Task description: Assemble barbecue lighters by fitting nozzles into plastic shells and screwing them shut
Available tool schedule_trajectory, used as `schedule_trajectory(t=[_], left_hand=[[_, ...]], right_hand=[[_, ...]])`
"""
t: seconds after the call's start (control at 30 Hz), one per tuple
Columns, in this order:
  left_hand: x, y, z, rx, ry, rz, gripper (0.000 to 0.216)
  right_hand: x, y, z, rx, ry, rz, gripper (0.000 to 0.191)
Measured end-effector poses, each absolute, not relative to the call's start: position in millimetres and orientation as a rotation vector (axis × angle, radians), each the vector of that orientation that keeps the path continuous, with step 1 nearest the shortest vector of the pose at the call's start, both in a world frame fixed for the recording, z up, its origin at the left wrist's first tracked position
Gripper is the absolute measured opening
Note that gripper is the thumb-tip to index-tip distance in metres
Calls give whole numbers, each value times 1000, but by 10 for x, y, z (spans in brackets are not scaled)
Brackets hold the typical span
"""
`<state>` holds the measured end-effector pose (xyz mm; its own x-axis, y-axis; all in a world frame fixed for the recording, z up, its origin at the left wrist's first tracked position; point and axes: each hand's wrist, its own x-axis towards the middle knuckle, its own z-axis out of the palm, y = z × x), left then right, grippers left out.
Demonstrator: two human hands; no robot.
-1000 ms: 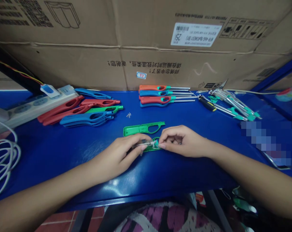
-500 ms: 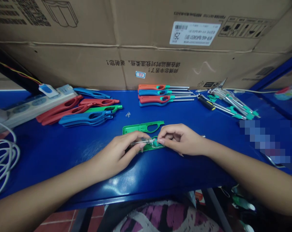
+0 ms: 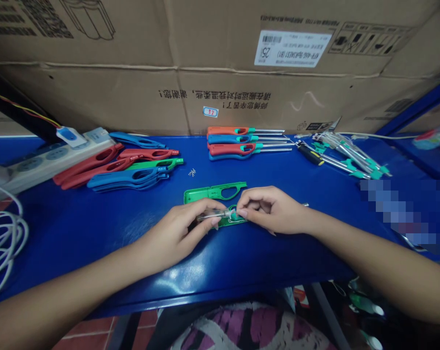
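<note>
Between the thumb and fingers of my left hand is a clear lighter fuel tank, lying over a green lighter shell half. My right hand is closed in a pinch at the teal trigger piece beside the tank's tip; its fingers hide part of that piece. Thin white wire loops around there. A metal tube end shows past my right wrist. Just behind my hands lies the other green shell half, inner side up.
Shell halves in red, blue and green lie at left by a power strip. Assembled lighters sit at the back. Metal tubes with teal parts and a screwdriver are at right. Small pins lie mid-table. A cardboard box stands behind.
Both hands keep nearly the same hold and place on the tank and the teal trigger piece. The whole view has shifted very slightly.
</note>
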<state>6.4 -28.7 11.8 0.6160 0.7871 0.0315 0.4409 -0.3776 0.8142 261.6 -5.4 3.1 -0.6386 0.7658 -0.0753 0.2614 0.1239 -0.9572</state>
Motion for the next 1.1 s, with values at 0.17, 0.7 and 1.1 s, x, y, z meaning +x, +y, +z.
schedule_trajectory(t=[0.17,0.7,1.1], left_hand=[[66,-287,120,2038,972,540,26],[67,-279,113,2035,964,566,25],[63,-272,53,2098,979,628,24]], right_hand=[[2620,-50,47,-988,-1986,1522,21],[2602,-55,35,-980,-1994,1496,18],[2594,-73,20,-986,-1902,1574,18]])
